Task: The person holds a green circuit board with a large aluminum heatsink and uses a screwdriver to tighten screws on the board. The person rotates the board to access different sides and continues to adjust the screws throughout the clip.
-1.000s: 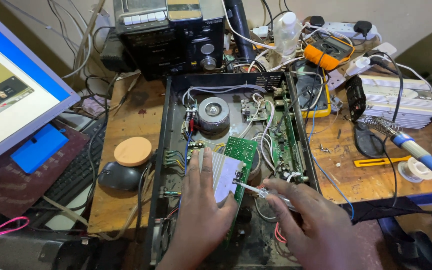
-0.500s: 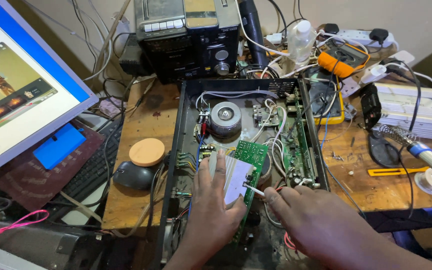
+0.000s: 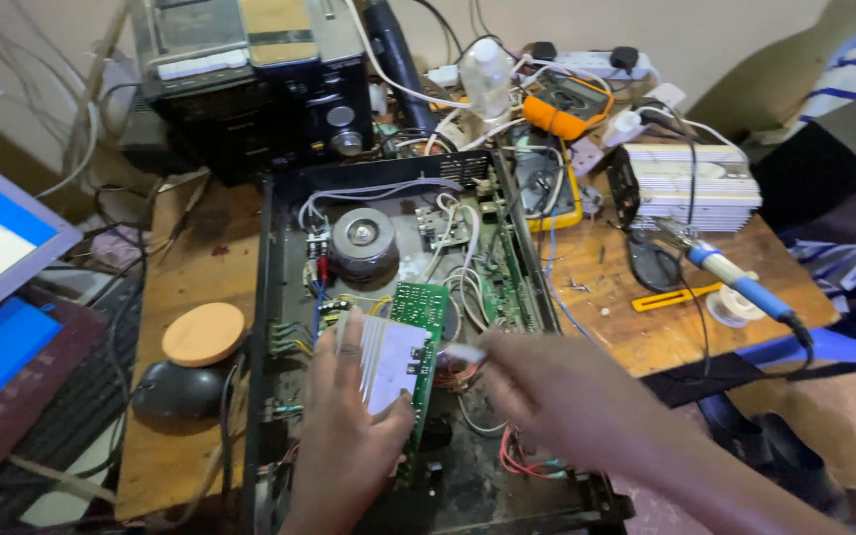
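Cluttered wooden workbench [image 3: 636, 327] carried an open black chassis [image 3: 267, 297] at centre; left hand [image 3: 349, 446] gripped its green circuit board [image 3: 416, 342], right hand [image 3: 557, 396] blurred, grip indiscernible.

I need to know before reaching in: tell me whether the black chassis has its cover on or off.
Off. The black chassis lies open on top, showing its round transformer and green circuit board.

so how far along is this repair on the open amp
Done: the chassis has its cover off, boards and wiring exposed. In hand: the left hand holds the green circuit board with its silver heatsink, the right hand blurred beside it. Left: the soldering iron lies unused; nothing is closed up.
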